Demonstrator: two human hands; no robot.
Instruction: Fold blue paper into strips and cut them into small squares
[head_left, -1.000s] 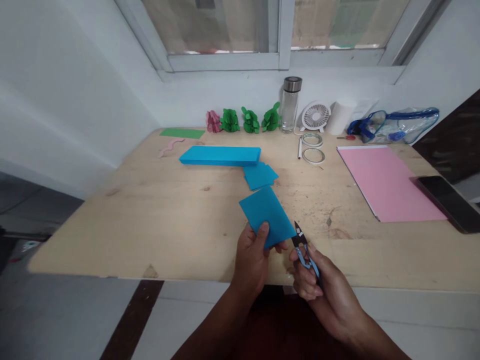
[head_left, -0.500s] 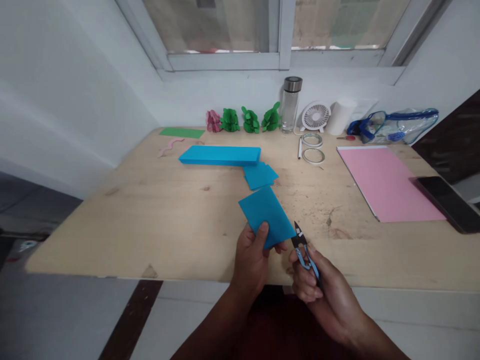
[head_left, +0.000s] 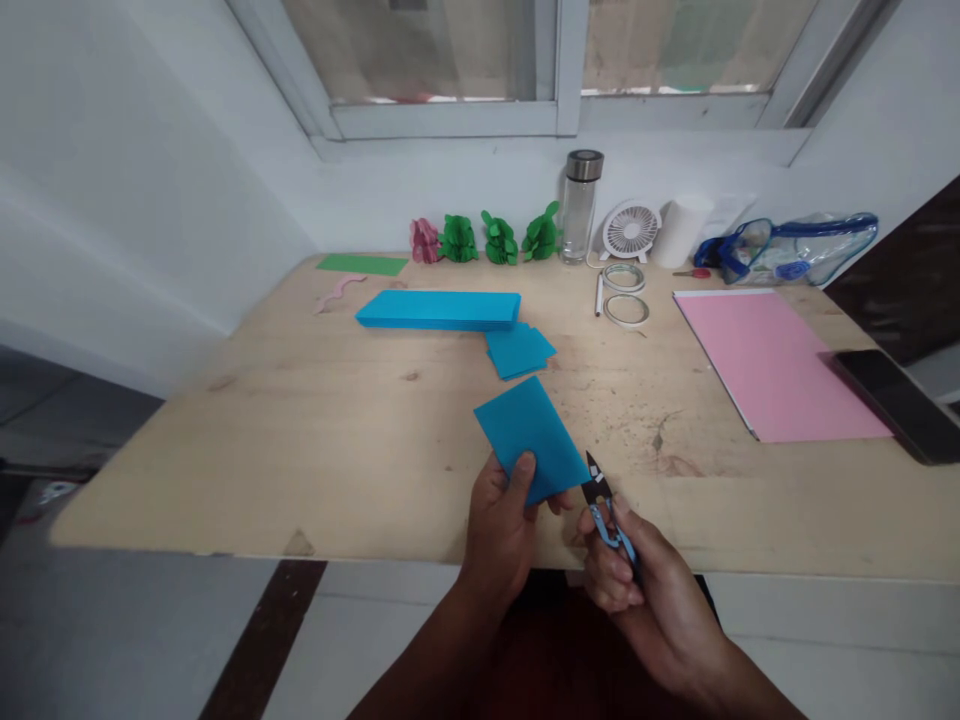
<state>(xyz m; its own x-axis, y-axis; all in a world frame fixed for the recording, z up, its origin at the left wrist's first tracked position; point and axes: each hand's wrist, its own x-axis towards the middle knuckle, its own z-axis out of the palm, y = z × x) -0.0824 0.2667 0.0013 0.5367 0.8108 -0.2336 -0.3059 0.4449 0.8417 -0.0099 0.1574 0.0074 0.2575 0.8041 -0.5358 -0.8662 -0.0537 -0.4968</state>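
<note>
My left hand [head_left: 504, 515] pinches a blue piece of paper [head_left: 531, 435] near its lower edge, thumb on top and fingers beneath. In my right hand [head_left: 634, 570] is a pair of blue-handled thread snips [head_left: 606, 508], gripped around the handles. The dark blades point up and away, right at the paper's right corner; whether they touch it I cannot tell. Just beyond the held paper lie several smaller blue paper pieces [head_left: 520, 352] in a loose pile. Behind them a long stack of folded blue paper [head_left: 439, 310] overlaps that pile's edge.
Along the wall stand green paper shapes [head_left: 499, 238], a pink one [head_left: 424, 241], a glass bottle [head_left: 577, 215] and a small fan [head_left: 631, 232]. Tape rolls [head_left: 626, 311] and a pen [head_left: 599, 296] lie in front. To the right are pink sheets [head_left: 776, 370] and a phone [head_left: 896, 405].
Both hands, with the paper and the snips, have shifted very slightly toward me. The grips look the same, and nothing on the table has moved.
</note>
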